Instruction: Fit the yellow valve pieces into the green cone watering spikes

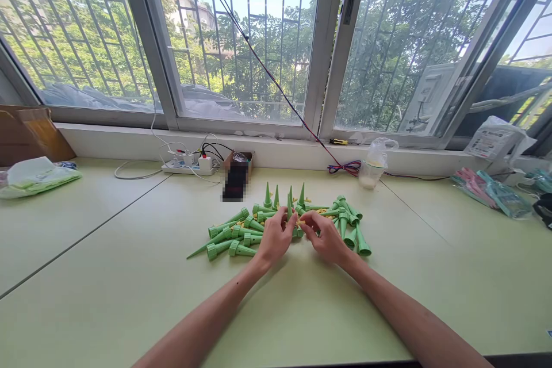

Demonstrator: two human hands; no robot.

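Observation:
A heap of green cone-shaped plastic spikes (241, 233) lies on the pale green table (107, 276), with several standing upright at the back (276, 198). Small yellow parts (321, 211) are scattered among them. My left hand (276, 238) is closed around a green spike (290, 210) held point up. My right hand (325, 237) meets it from the right, fingertips pinched on a small yellow part (301, 222) at the spike's base.
A power strip (187, 167) with cables and a dark blurred object (236, 181) sit by the window sill. A plastic cup in a bag (371, 169) stands right of them. Bagged items lie far left (37, 175) and far right (491, 190).

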